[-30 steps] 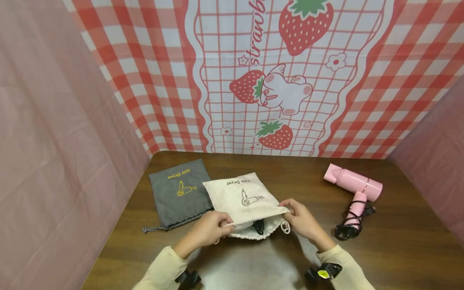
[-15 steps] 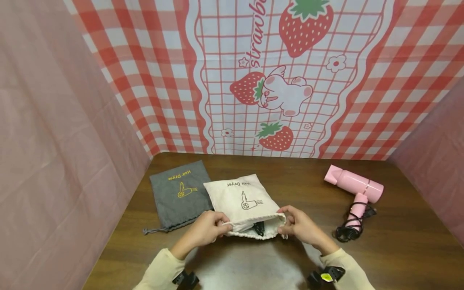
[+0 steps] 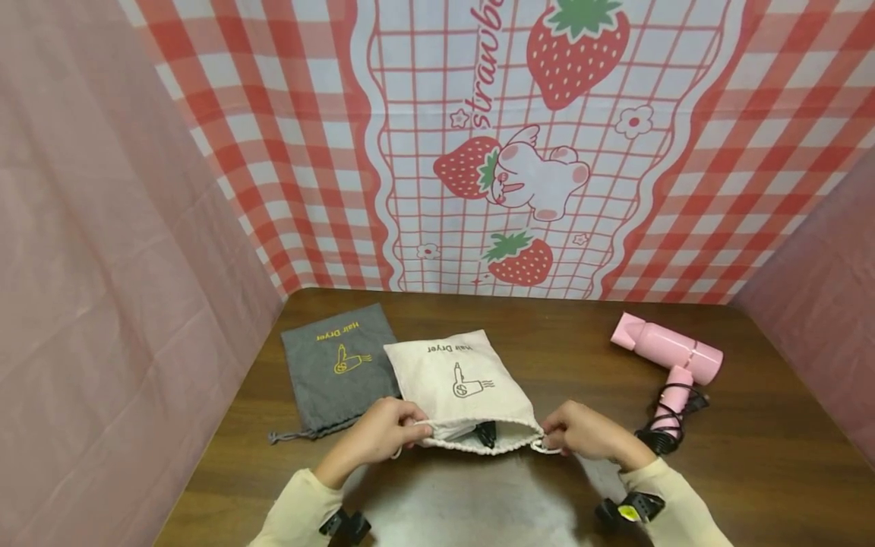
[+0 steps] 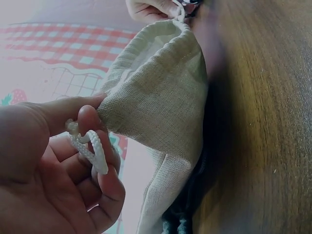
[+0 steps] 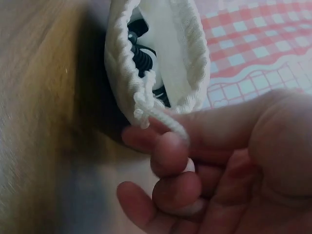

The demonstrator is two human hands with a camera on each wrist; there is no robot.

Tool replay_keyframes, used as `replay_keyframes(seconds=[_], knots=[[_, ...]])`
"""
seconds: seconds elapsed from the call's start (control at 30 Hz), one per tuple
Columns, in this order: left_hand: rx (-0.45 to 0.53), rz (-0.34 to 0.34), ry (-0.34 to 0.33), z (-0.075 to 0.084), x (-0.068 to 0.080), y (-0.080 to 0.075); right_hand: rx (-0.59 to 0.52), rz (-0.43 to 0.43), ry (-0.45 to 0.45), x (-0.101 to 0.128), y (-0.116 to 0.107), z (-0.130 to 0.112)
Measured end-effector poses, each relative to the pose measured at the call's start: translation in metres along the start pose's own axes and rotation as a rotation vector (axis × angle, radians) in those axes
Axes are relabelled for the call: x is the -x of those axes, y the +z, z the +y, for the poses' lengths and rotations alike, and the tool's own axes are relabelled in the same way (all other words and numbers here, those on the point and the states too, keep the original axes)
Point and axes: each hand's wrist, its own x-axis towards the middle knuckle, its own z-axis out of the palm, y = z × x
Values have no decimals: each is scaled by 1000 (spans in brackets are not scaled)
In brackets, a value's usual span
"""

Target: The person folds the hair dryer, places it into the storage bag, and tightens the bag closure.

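A cream drawstring bag [image 3: 459, 372] printed "Hair Dryer" lies mid-table with its mouth gaping toward me. My left hand [image 3: 384, 431] pinches the left corner of the mouth between thumb and fingers; a loop of white cord [image 4: 92, 148] hangs over those fingers. At the opposite corner my right hand [image 3: 589, 433] pinches the bag's white drawstring [image 5: 165, 122], which stretches from the hem to the fingers. Inside the bag, a coiled black cord [image 5: 142, 59] shows beside something white, mostly hidden by the cloth.
A grey drawstring bag [image 3: 338, 372] with yellow print lies flat at the left, its edge against the cream bag. To the right, a pink hair dryer [image 3: 666, 349] rests with its black cable [image 3: 658, 437] wound about the handle. A strawberry-print cloth [image 3: 492, 152] hangs behind the wooden table.
My right hand has let go of the bag's rim and moved right, now holding the drawstring. The mouth's upper edge has been drawn straighter. My left hand stays at its corner.
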Motion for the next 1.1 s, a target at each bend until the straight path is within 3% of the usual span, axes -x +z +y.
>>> replay_keyframes(seconds=[0.27,0.43,0.6,0.9,1.1], knots=[[29,11,-14,-1,1,0,-253,-89,-2,-5,5,11],[44,10,-24,-2,2,0,-354,-98,53,-8,14,13],[44,10,-24,-3,2,1,-386,-63,75,-11,19,14],[81,-45,-51,-8,5,-3,-551,-107,-27,-6,14,21],[80,-105,-46,-10,7,-7,-638,-68,-61,-2,14,26]])
